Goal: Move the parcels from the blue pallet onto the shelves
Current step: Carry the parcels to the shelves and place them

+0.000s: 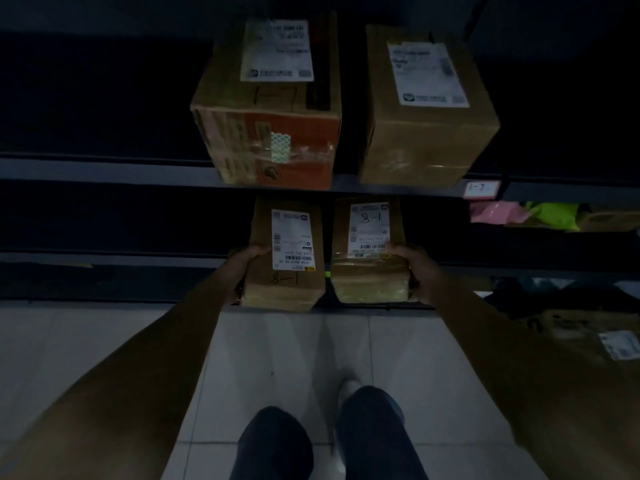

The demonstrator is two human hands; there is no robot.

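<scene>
At lower shelf [104,258]: left grip [247,263] holds brown parcel [263,285] marked 8-1; right grip [414,268] holds glossy taped parcel [369,275], probably cardboard.

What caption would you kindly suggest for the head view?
Left hand holds the left parcel, right hand the right parcel, at the lower shelf below two boxes.

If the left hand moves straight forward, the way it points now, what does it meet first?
Probably nothing close: the left hand, gripping the left parcel, points into the dark shelf bay, which looks free. Its depth is too dark to judge.
</scene>
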